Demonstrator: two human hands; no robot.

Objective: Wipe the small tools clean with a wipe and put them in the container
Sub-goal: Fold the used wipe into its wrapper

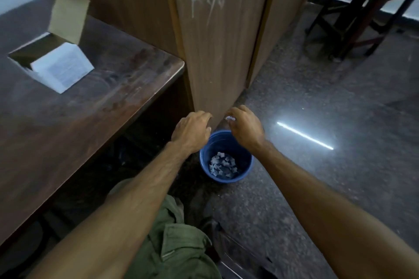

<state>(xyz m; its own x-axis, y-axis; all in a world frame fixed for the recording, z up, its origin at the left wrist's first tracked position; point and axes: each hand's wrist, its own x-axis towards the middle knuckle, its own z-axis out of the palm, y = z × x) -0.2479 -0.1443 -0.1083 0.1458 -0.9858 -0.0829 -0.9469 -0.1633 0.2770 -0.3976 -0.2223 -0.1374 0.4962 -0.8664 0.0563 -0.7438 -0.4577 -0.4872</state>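
A blue bucket [244, 172] stands on the floor below my hands, with several small crumpled pale wipe scraps [223, 164] at its bottom. My right hand [246, 128] hovers over the bucket's far rim, its fingertips pinched on a small white wipe piece [230, 118]. My left hand [192, 131] hangs just left of the bucket with the fingers curled down; nothing shows in it. An open cardboard box [52, 61] with white paper inside sits on the wooden table [102, 106] at the left. No small tools are visible.
A tall wooden cabinet [224, 36] rises directly behind the bucket. A dark wooden stool [353, 11] stands at the far right on the speckled floor [340, 176]. My green trouser leg [179, 244] is at the bottom centre.
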